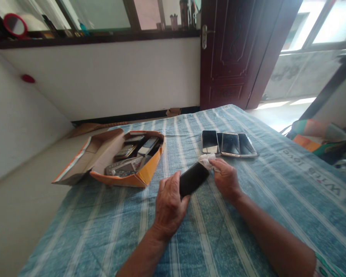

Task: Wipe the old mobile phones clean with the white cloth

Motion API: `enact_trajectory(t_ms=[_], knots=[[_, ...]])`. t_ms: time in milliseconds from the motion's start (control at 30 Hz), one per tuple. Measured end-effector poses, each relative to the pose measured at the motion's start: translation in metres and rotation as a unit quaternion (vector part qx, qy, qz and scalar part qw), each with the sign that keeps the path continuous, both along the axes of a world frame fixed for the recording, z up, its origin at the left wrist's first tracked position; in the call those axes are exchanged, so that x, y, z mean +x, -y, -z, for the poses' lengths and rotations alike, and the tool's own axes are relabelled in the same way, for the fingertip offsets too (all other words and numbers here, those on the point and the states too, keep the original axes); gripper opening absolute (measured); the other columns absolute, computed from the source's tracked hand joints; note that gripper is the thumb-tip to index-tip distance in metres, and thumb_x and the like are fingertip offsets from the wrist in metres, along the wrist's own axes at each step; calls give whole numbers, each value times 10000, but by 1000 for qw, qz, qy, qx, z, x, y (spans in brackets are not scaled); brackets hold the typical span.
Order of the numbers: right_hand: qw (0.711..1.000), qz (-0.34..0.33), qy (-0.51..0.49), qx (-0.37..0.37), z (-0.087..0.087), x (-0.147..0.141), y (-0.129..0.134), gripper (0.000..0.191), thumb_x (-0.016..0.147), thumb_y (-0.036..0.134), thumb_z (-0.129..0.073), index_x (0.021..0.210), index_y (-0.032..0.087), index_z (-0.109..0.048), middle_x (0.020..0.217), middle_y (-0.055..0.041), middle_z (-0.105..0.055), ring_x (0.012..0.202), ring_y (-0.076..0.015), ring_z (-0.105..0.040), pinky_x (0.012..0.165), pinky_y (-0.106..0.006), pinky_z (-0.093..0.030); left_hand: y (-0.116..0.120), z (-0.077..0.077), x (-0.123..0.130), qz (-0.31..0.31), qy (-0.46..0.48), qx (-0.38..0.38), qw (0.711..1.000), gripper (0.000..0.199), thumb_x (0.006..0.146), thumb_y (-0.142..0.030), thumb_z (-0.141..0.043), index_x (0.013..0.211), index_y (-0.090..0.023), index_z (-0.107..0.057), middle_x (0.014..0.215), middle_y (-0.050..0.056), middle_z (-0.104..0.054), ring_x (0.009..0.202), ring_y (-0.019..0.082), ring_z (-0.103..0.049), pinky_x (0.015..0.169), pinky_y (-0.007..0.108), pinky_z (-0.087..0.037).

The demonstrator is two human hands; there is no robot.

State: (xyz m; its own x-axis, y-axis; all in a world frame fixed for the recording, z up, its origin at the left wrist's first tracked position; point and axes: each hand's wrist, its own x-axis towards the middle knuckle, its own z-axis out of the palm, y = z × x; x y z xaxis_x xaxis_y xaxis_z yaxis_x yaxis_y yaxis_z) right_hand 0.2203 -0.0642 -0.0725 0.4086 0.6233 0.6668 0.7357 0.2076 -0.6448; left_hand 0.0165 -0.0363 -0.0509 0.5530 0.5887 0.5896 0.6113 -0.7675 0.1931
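A black smartphone [194, 179] is tilted above the striped bedspread, gripped along its near end by my left hand [170, 204]. My right hand [226, 177] pinches a crumpled white tissue [208, 160] against the phone's far corner. Beyond that hand, several phones lie in a row: one with a dark, shiny screen [210, 142] at the left, then a gold-edged one [230, 144], and another [248, 145] at the right end. To the left, an open orange cardboard box [148, 172] holds several older phones [129, 148] in a jumble.
The box's lid flap [88, 157] leans out over the left edge of the blue striped bedspread [173, 250]. A dark red door [233, 50] stands behind the bed. Colourful bags [314, 134] sit beyond the right edge, and small items line the window sill [103, 37].
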Motion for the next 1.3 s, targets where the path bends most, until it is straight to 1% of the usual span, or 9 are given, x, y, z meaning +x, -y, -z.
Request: enact_trajectory(t_ms=[100,233,333,467,633,767,1033,1167,1300], knots=[[999,5,16,32,-5,-3,2,372,806,43,-449,987,210,-728,1024,-74,-733,960,-205,-696,864,-323,-569,3,-4,1,31,-11,42,999,817,768,-45,-584,1479,-163,-200,1181,146,-604,1063,305,-564,907,460,-501],[993,-52,84,57,-11,-13,5,355,896,62,-410,1067,175,-701,1130,-110,-694,1139,-224,-625,979,-361,-525,3,-5,0,53,-12,59,997,819,813,-56,-555,1506,-173,-134,1168,145,-612,1070,300,-569,907,451,-505],[985,-64,145,64,-14,-20,8,356,933,69,-377,1084,144,-691,1170,-146,-673,1214,-249,-574,1034,-408,-488,3,-2,-1,53,1,55,997,788,840,-86,-551,1508,-173,-141,1146,142,-619,1054,289,-573,898,438,-516],[972,-72,206,82,-17,-34,13,327,944,74,-388,1064,129,-688,1127,-151,-687,1196,-258,-584,1002,-427,-513,3,-1,-1,67,34,68,995,685,883,-125,-527,1489,-168,-209,1130,138,-629,1022,263,-586,867,404,-529],[952,-115,267,94,-24,-56,22,271,956,93,-419,1012,109,-684,1092,-148,-695,1197,-264,-580,989,-429,-518,4,-2,0,89,69,98,989,610,881,-122,-545,1441,-96,-303,1153,170,-614,1016,257,-578,878,388,-521],[950,-96,287,81,-26,-50,20,279,960,98,-412,944,118,-690,1038,-138,-698,1153,-261,-603,971,-419,-522,4,-3,1,91,71,96,989,593,870,-112,-560,1419,-88,-336,1117,160,-619,983,248,-577,868,379,-524],[964,7,263,47,-21,-14,9,317,964,103,-380,931,111,-696,997,-153,-693,1096,-269,-617,934,-414,-529,6,-2,2,95,61,77,991,624,837,-41,-546,1420,-105,-334,1035,124,-631,974,244,-585,865,381,-524],[961,-5,272,57,-22,-20,12,292,962,99,-398,945,102,-690,1011,-153,-692,1118,-270,-602,944,-419,-520,6,-1,2,99,66,74,990,613,839,-42,-547,1415,-95,-343,1035,130,-628,970,242,-576,863,384,-525],[946,-49,310,79,-24,-40,20,281,958,93,-404,932,101,-684,1038,-154,-683,1141,-277,-586,956,-440,-503,6,-1,3,103,75,83,988,589,859,-83,-555,1410,-88,-346,1061,145,-619,968,243,-570,862,389,-527]])
